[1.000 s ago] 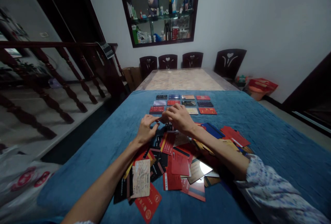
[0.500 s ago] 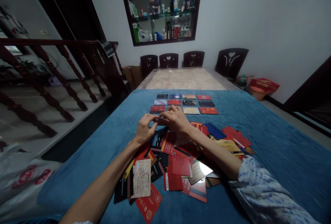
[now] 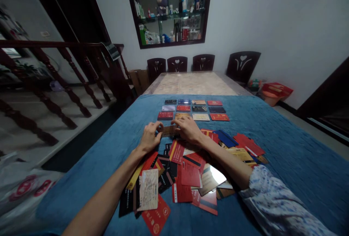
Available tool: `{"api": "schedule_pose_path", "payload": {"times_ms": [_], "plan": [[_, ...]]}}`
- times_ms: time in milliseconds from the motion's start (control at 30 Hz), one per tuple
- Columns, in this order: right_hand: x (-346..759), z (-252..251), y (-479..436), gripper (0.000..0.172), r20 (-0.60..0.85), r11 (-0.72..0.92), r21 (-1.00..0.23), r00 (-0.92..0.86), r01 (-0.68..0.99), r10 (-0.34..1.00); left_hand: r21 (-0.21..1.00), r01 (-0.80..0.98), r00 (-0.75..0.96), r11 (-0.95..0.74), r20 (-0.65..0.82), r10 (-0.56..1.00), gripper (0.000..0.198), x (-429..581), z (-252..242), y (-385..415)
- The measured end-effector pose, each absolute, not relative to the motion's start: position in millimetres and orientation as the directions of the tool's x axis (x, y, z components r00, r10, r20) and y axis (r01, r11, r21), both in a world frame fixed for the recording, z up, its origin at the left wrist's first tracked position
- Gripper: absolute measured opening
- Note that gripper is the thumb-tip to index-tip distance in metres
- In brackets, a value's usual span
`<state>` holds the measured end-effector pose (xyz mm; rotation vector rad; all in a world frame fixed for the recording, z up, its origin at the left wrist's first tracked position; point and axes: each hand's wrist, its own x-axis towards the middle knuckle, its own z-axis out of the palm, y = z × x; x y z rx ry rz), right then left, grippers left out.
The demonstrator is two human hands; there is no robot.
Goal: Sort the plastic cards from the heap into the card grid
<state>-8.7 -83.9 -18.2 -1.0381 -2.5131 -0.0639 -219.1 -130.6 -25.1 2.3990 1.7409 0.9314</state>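
A tan-gold plastic card is tilted up between my two hands, just in front of the laid-out rows. My left hand pinches its left end with thumb and fingertips. At the right end, my right hand grips it, and its fingers cover that part. Beyond my hands, rows of cards lie face up, among them a red card, a cream card and a gold card partly behind my right fingers. Below my wrists spreads a loose heap of overlapping cards, including a red card and a cream card.
A blue cloth covers the near part of the table, with a beige top beyond. A blue card lies right of my right forearm. Chairs stand at the far end, a wooden railing at left.
The tan-gold card now shows its broad face between my hands. My left hand has shifted slightly left and down, and the gold card in the near row has come into view.
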Motion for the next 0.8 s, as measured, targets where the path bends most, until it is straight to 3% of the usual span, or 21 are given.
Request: {"api": "schedule_pose_path", "payload": {"times_ms": [467,800], "plan": [[-10.5,-16.0,-90.1,0.052,0.247,0.659,-0.139,-0.619,0.739,0.746,0.379,0.867,0.188,-0.324,0.353,0.917,0.028,-220.6,-32.1,-128.8],[-13.5,-19.2,-90.7,0.052,0.234,0.656,-0.173,-0.616,0.735,0.752,0.334,0.894,0.197,-0.3,0.307,0.931,0.034,-220.4,-35.0,-129.5]]}}
